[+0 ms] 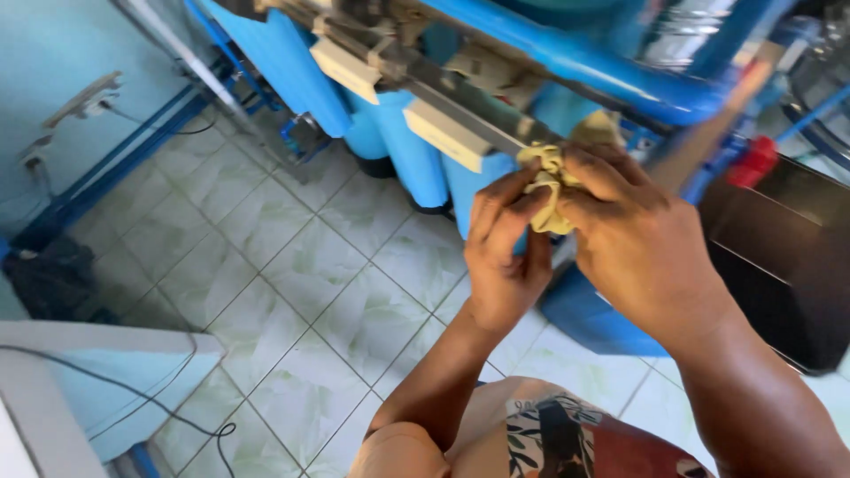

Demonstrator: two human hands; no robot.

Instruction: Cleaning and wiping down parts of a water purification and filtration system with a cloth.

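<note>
Both of my hands are raised in front of me and pinch a crumpled yellowish cloth (551, 188). My left hand (505, 250) grips its lower left side with fingers curled up. My right hand (633, 235) closes over its right side. The cloth presses against a grey metal bar (460, 93) that runs diagonally from upper left, just below a thick blue pipe (611, 71).
Blue cylindrical tanks (416, 159) stand on the tiled floor (292, 265) behind the bar. A blue frame (106, 168) lines the left wall. A dark box (779, 257) sits at right, with a red part (754, 161) above it. A cable (133, 389) trails over a white surface at lower left.
</note>
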